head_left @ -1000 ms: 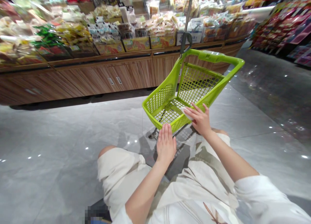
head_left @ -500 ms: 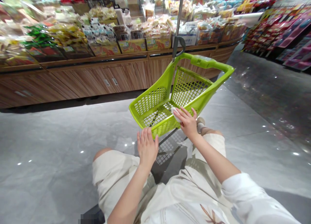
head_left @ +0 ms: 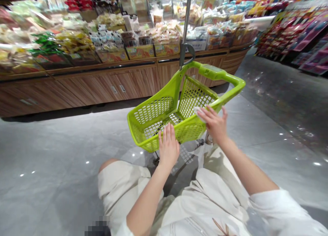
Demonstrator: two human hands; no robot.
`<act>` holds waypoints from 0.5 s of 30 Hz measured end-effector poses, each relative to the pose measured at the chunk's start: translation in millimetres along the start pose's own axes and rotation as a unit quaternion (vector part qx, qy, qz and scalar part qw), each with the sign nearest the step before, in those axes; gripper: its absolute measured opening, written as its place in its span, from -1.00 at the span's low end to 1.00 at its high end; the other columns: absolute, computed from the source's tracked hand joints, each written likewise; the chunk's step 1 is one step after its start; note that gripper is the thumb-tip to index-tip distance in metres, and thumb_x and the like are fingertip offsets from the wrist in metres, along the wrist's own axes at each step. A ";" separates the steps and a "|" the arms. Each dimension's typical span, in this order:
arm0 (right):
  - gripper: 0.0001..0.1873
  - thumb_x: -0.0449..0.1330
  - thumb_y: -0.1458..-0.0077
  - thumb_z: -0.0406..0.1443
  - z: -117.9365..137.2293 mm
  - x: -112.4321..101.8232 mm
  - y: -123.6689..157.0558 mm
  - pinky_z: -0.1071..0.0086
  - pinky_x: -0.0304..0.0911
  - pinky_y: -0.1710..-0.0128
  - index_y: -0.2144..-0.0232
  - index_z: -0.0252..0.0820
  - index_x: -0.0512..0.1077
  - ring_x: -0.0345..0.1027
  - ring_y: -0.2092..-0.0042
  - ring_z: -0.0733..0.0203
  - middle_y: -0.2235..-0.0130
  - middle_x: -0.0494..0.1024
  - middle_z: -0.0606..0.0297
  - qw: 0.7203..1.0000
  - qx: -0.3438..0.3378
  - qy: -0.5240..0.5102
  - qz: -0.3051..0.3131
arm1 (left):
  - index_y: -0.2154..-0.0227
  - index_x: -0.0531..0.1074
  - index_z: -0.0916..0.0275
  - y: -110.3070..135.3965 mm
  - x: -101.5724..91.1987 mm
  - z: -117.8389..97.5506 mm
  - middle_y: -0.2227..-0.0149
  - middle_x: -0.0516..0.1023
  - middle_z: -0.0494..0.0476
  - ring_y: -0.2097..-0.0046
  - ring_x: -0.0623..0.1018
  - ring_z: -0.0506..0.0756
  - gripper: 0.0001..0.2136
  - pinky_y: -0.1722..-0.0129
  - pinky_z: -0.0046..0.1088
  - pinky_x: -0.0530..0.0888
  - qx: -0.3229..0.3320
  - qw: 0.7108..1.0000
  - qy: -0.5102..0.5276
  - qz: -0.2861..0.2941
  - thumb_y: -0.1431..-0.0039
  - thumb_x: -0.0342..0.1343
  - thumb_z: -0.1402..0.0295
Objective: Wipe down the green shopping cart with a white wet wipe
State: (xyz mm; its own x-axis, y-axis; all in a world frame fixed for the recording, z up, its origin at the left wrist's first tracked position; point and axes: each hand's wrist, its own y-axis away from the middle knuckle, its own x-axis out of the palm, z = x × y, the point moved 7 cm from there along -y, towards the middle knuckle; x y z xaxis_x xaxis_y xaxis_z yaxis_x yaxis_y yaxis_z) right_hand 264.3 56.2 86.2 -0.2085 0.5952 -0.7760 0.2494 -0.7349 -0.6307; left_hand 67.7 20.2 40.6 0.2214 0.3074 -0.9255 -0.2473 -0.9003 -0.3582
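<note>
A lime-green plastic shopping basket sits on a wheeled cart in front of me, tilted in the head view. My right hand presses a white wipe against the basket's upper right rim, with the fingers closed over it. My left hand lies flat and open against the outside of the near mesh wall, fingers up. A grey metal pole rises behind the basket, with a dark hook-shaped handle at its foot. The cart's lower frame is mostly hidden by the basket and my hands.
A wood-fronted display counter holds boxes of bagged food. Colourful packets hang on a shelf at the upper right. Polished grey floor tiles spread around the cart. My cream shorts fill the bottom of the view.
The basket has shifted left and lower in view and turned slightly. My right hand has slid with the wipe along the rim toward the far right. My left hand now rests on the near wall.
</note>
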 end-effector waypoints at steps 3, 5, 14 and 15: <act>-0.37 0.02 -0.08 -0.49 -61.9 -21.6 -5.6 -0.30 -0.39 -0.29 -0.17 0.03 0.38 0.14 -0.33 -0.09 -0.19 0.47 0.22 0.993 0.088 0.036 -0.072 | -0.38 -0.07 0.39 1.4 0.6 4.3 -0.42 0.06 0.32 -0.39 0.14 0.25 -0.32 -0.38 -0.01 0.05 -0.003 1.000 -0.006 -0.006 -0.23 -0.04 0.38; -0.40 0.01 -0.10 -0.47 -69.7 -23.7 -6.7 -0.33 -0.40 -0.28 -0.16 0.03 0.39 0.17 -0.31 -0.10 -0.17 0.49 0.19 0.988 0.117 0.035 -0.095 | -0.38 -0.05 0.40 1.2 0.0 3.5 -0.40 0.10 0.33 -0.37 0.18 0.28 -0.33 -0.38 0.01 0.07 -0.009 1.000 -0.009 -0.013 -0.24 -0.04 0.38; -0.28 -0.02 -0.09 -0.54 97.4 26.3 12.9 -0.06 -0.57 -0.38 -0.27 0.01 0.23 0.24 -0.28 0.13 -0.24 0.41 0.24 0.996 -0.025 -0.082 0.014 | -0.37 0.00 0.42 3.3 -1.2 -6.6 -0.35 0.20 0.36 -0.34 0.23 0.29 -0.34 -0.36 0.02 0.10 -0.028 0.999 -0.027 -0.008 -0.22 -0.02 0.40; -0.29 -0.03 -0.10 -0.54 98.7 25.7 14.7 -0.06 -0.58 -0.38 -0.27 0.03 0.22 0.24 -0.28 0.14 -0.24 0.41 0.26 0.995 -0.042 -0.084 0.017 | -0.37 -0.02 0.41 4.2 -1.0 -5.9 -0.36 0.19 0.36 -0.34 0.23 0.28 -0.33 -0.36 0.02 0.10 -0.028 0.999 -0.028 -0.009 -0.22 -0.01 0.40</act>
State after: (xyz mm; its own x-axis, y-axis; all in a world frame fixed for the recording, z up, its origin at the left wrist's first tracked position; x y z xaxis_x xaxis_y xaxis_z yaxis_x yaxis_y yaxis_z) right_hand 169.3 28.7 57.5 -0.3518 0.5035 -0.7891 0.3352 -0.7193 -0.6084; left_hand 71.9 14.3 40.7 0.1723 0.3396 -0.9247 -0.1910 -0.9094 -0.3696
